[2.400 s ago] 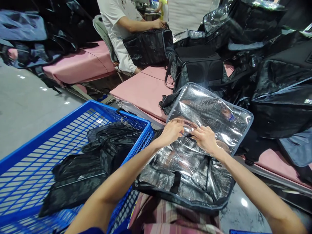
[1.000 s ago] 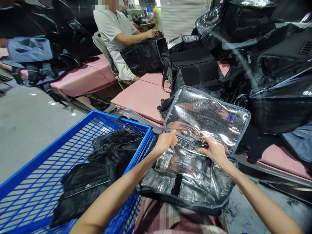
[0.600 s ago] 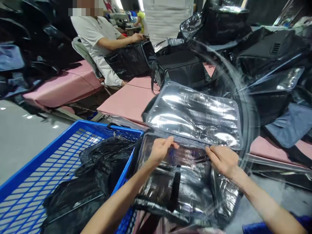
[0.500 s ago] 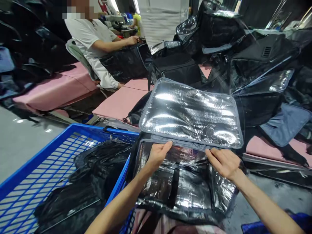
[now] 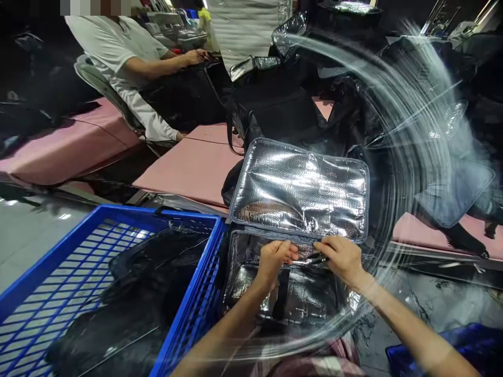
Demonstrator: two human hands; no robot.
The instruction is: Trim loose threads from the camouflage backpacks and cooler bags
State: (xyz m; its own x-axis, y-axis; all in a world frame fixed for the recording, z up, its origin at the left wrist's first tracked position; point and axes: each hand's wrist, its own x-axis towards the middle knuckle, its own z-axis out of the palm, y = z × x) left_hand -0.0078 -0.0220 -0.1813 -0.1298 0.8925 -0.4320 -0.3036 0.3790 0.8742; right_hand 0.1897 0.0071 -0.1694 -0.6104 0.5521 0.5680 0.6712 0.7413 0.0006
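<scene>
Head view: silver-lined bag [image 5: 310, 296] seen open-side up, below and between hands; lid [image 5: 302, 183] laid back beyond them, long axis left-right, right end slightly lower. Right hand [image 5: 341, 259] mostly closed, hinge seam pinched at fingertips. Left hand [image 5: 277, 259] half-curled beside seam; grip cannot be determined. Blue crate [image 5: 192, 288] placed left of left hand.

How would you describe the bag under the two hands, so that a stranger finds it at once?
Find the blue basket at lower left. Right of it, in front of the pink table, is the bag. What sets it apart from the dark bags behind: its silver-lined, grey-edged lid is open just above the left hand and right hand.
</scene>
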